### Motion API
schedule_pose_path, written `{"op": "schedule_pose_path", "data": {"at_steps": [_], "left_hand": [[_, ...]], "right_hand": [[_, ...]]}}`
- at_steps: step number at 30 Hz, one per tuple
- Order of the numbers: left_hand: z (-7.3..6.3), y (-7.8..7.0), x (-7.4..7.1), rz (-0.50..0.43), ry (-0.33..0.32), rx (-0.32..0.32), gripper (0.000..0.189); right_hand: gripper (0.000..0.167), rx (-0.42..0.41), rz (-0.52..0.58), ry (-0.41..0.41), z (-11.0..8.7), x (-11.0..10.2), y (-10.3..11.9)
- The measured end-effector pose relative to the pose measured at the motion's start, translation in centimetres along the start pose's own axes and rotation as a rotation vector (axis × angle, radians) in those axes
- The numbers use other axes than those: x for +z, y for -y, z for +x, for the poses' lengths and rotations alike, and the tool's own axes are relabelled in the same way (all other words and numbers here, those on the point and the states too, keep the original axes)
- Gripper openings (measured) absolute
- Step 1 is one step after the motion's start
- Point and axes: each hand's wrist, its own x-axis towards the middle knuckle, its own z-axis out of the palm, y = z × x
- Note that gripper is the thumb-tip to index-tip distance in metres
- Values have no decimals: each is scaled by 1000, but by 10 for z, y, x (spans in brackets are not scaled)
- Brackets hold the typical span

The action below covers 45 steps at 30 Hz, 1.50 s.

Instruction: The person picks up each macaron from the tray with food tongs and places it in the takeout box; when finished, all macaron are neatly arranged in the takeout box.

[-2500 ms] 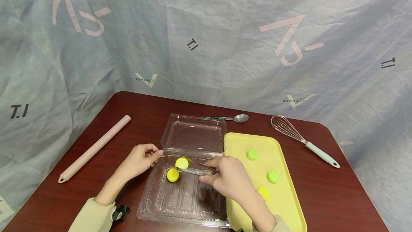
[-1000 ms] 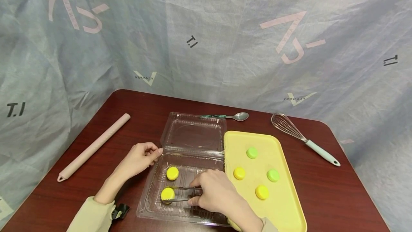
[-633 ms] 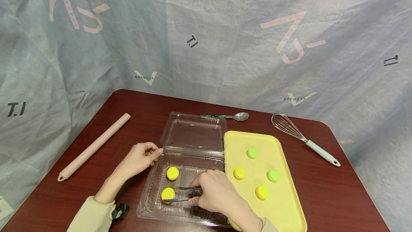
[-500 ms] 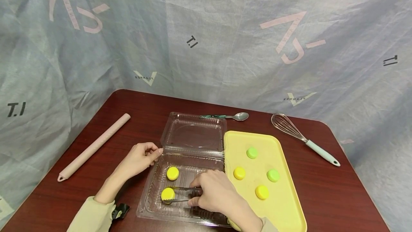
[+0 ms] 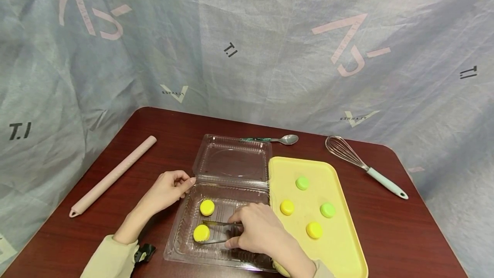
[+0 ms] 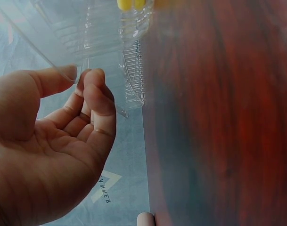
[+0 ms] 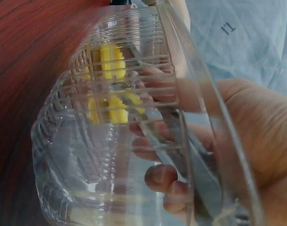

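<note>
My left hand (image 5: 167, 190) pinches the rim of a clear plastic clamshell box (image 5: 181, 250) at its left hinge corner; in the left wrist view, thumb and fingers (image 6: 98, 96) meet on that rim. Over the box's base, my right hand (image 5: 256, 228) holds metal tongs (image 5: 220, 223). Their tips stand apart beside a yellow macaron (image 5: 201, 233) near the box's front left. Another yellow macaron (image 5: 207, 207) sits just behind it. Through the box wall in the right wrist view, the tongs (image 7: 159, 146) show between the fingers, with yellow macarons (image 7: 112, 61) beyond.
A yellow tray (image 5: 339, 243) adjoins the box's right side, bearing two green macarons (image 5: 302, 182) and two yellow macarons (image 5: 314, 230). A pale rolling pin (image 5: 115, 175) lies at left. Behind the box is a spoon (image 5: 287, 140); a whisk (image 5: 366, 168) lies at far right.
The right hand carried one yellow macaron towards the box's front left and set it down. Since half a second ago, the tongs' tips have spread off it. The left hand has stayed put.
</note>
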Motion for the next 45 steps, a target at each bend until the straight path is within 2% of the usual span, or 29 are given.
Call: {"op": "schedule_pose_path", "data": {"at_steps": [11,33,45], "left_hand": [[0,2,-1,-1,7,0,25],[-1,0,-1,-8,7,9,23],[0,-2,-1,-10,12,5,22]], "right_hand": [[41,-9,-24,-6,-2,-3,1],[44,-3,21,-17,-6,-19,-4],[45,15,20,-80,-11,-31,-14]]}}
